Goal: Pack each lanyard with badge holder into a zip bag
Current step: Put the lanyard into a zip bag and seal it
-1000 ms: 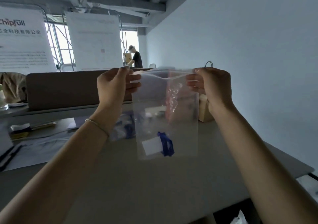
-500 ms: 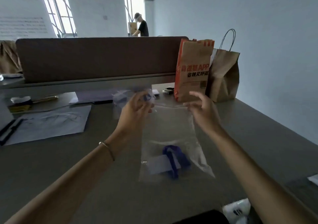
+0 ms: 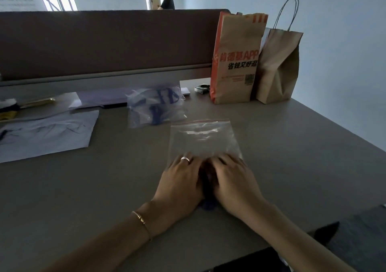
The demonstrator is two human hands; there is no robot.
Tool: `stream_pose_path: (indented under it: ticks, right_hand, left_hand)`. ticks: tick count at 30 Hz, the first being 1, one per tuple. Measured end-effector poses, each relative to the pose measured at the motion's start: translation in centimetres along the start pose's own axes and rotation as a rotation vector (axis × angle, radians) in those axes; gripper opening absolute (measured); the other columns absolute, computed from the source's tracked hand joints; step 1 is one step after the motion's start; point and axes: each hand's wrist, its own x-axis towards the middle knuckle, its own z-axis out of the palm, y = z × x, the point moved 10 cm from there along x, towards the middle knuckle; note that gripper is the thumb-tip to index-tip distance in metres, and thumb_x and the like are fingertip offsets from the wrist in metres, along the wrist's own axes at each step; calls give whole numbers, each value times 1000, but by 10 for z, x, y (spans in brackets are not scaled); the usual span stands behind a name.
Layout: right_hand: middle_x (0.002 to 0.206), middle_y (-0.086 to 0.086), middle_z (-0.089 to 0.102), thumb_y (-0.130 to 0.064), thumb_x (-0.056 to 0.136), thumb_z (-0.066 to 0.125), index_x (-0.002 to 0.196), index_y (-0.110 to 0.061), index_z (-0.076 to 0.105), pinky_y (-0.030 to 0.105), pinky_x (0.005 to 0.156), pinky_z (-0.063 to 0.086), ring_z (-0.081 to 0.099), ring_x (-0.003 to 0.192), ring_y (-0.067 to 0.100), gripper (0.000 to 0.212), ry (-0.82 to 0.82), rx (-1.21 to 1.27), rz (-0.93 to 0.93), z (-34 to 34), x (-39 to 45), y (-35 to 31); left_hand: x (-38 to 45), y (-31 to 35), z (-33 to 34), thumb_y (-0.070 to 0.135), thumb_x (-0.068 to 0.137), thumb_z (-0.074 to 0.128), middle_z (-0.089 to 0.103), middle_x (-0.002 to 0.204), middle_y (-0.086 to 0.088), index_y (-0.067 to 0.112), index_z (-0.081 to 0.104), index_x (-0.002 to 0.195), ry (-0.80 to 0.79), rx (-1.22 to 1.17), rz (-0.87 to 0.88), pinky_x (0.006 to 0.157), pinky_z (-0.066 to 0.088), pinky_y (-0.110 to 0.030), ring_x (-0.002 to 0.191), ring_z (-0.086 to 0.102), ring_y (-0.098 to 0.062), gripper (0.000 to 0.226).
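Nearest the camera, both forearms reach forward over the grey worktop (image 3: 292, 146). The left hand (image 3: 181, 180) and the right hand (image 3: 234, 180) lie side by side, palms down, fingers straight and flat, pressing on the near end of a clear zip bag (image 3: 203, 140). A bit of blue lanyard (image 3: 207, 205) shows between the wrists, inside the bag; the badge holder is hidden under the hands. The bag lies flat, its red-lined zip edge pointing away. Just beyond it to the left sits a heap of filled bags (image 3: 155, 106) with blue lanyards in them. Further left lie sheets of paper (image 3: 48, 134). At the far right stand a printed paper bag (image 3: 236, 61) and a plain brown bag (image 3: 279, 67), touching, against a brown partition (image 3: 104, 42).
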Motion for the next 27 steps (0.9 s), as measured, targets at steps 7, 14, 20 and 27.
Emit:
stream_pose_path:
  ticks: [7, 14, 20, 27]
  right_hand:
    - [169, 0, -13, -61, 101, 14, 160, -28, -5, 47, 125, -8, -17, 154, 19, 70, -340, 15, 188, 35, -5, 28]
    - [119, -8, 68, -20, 94, 57, 117, -27, 66, 31, 88, 56, 65, 106, 11, 26, -61, 216, 2, -24, 50, 10]
    - [116, 3, 63, -15, 85, 58, 108, -15, 66, 35, 88, 45, 56, 113, 25, 24, -77, -21, -30, 11, 100, 29]
    - [169, 5, -6, -49, 105, 21, 159, -36, 4, 52, 124, -6, -10, 155, 26, 58, -343, -72, 117, 55, 96, 68]
  left_hand:
    - [-1, -16, 8, 36, 96, 35, 39, 151, 7, 27, 40, 144, -58, 15, -107, 113, 27, -31, 139, 33, -13, 49]
    - [56, -23, -24, 15, 86, 48, 58, 105, 8, 24, 64, 97, -40, 19, 9, 78, 41, -23, 103, 52, -12, 22]
    - [95, -33, 20, 43, 87, 48, 58, 111, -1, 20, 62, 112, -163, 10, 69, 76, 46, -35, 106, 55, -23, 36]
    - [99, -77, 26, 43, 89, 44, 48, 134, 3, 30, 52, 125, -39, 86, -141, 105, 32, -35, 123, 44, -18, 39]
